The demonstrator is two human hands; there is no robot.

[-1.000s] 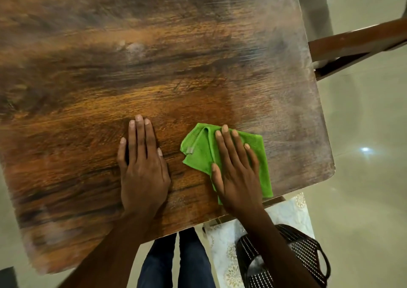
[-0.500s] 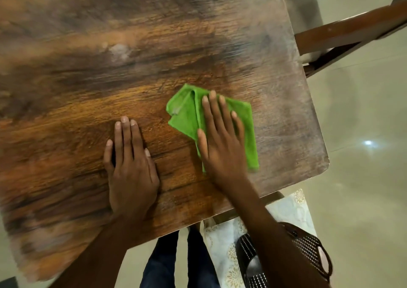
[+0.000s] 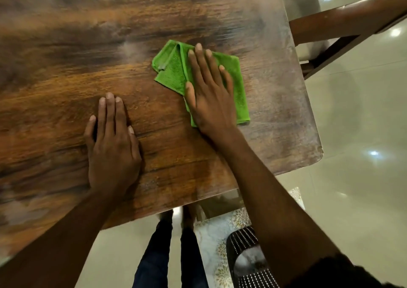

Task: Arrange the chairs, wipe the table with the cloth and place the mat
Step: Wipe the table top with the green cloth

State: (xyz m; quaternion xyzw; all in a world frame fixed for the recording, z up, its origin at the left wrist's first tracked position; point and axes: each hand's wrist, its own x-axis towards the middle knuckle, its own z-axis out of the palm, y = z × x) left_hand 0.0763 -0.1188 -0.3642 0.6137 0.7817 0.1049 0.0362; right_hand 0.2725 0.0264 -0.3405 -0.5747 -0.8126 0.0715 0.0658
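The wiping step is in hand. The right hand (image 3: 210, 95) presses flat, fingers extended, on the folded green microfibre cloth (image 3: 233, 82), near the right edge of the glossy brown wood-grain table (image 3: 66, 56). The left hand (image 3: 112, 146) rests flat and empty beside it. The next stroke likely calls for even pressure. A wooden chair (image 3: 343, 21) stands past that edge on pale glossy tiles (image 3: 363, 199).

Green cloth (image 3: 233, 82), brown streaky wood-grain table (image 3: 88, 45), pale floral mat (image 3: 217, 243)
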